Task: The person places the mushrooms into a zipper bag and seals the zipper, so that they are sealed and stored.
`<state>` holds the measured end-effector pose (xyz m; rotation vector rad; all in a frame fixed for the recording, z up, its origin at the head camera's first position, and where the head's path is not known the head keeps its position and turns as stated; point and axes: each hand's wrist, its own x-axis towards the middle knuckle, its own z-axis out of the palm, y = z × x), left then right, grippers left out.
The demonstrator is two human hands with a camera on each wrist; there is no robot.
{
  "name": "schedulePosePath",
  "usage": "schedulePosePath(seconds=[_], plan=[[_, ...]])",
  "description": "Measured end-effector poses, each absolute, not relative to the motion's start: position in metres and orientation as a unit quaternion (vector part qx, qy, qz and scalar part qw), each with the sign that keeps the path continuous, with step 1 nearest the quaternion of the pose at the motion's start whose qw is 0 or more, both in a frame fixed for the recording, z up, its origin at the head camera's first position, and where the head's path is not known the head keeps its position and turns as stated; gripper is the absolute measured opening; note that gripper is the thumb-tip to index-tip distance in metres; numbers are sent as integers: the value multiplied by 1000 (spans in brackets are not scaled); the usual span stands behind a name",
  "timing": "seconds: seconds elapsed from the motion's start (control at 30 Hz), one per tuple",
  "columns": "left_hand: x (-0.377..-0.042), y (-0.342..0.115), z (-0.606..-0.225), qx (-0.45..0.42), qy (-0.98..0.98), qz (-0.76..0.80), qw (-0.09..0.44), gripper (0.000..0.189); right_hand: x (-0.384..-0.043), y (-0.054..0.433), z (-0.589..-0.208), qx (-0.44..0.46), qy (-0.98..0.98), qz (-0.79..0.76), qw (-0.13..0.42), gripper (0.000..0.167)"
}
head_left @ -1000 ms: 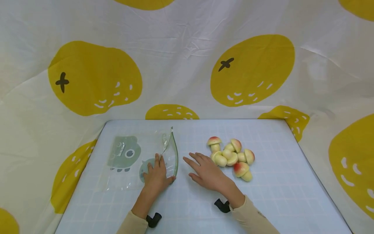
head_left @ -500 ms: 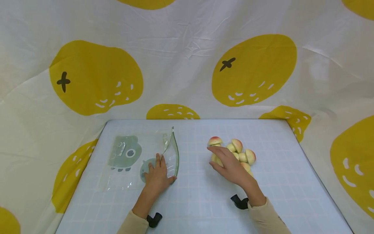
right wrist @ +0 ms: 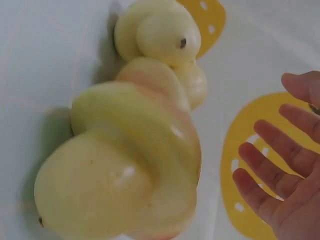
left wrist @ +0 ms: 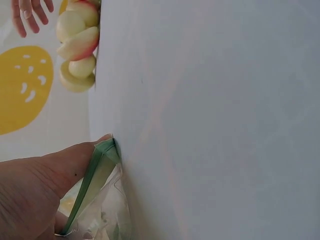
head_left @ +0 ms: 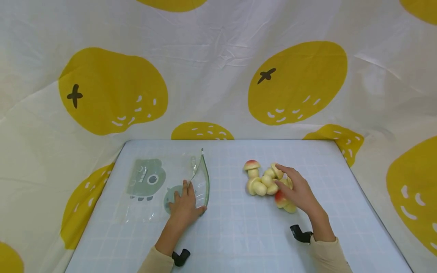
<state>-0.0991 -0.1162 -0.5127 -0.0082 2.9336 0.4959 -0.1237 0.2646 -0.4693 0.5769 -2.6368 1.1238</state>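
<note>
Pale tabletop (head_left: 239, 235) bears cream, red-tinged mushrooms (head_left: 267, 180), right fingers (head_left: 288, 170) unclenched, left fingers (head_left: 185, 189) splayed on clear bag (head_left: 150, 186).

I have a clear plastic bag (head_left: 158, 189) flat near the left edge of the surface (head_left: 228, 239), its green-rimmed mouth gaping; red-capped toy mushrooms (head_left: 267, 180) cluster right of centre.

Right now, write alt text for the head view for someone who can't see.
A person's left hand rests on a clear bag with green creature prints, while the right hand hovers over the right end of a mushroom cluster. Bag and mushrooms lie on a pale checked table before a white cloth printed with large yellow shapes.
</note>
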Motion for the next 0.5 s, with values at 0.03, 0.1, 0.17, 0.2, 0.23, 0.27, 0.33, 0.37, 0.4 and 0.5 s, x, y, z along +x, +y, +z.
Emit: schedulePosePath(seconds=[0.03, 0.1, 0.17, 0.2, 0.23, 0.27, 0.33, 0.37, 0.4, 0.5], plan=[[-99, -116, -513, -4, 982, 167, 84, 106, -125, 270, -470, 187, -898, 382, 112, 54], [-99, -116, -513, -4, 982, 168, 85, 106, -127, 280, -472, 174, -896, 391, 119, 53], [-99, -117, -513, -3, 982, 168, 84, 106, -128, 290, -474, 157, -893, 404, 121, 51], [-99, -117, -513, -3, 982, 169, 83, 107, -129, 294, -474, 148, -891, 412, 120, 51], [-99, -117, -513, -3, 982, 170, 84, 107, -130, 299, -475, 141, -888, 422, 116, 52], [-99, -117, -514, -2, 982, 171, 83, 107, -131, 303, -476, 131, -886, 432, 107, 52], [-99, -117, -515, 1, 982, 174, 80, 107, -133, 311, -478, 107, -881, 454, 77, 54], [-99, -117, -516, 2, 982, 174, 79, 108, -134, 314, -480, 96, -876, 469, 61, 55], [-99, -118, -516, 3, 981, 175, 78, 108, -135, 318, -482, 86, -867, 490, 46, 55], [-99, -119, -518, 8, 981, 178, 72, 108, -139, 330, -492, 58, -840, 539, 9, 57]])
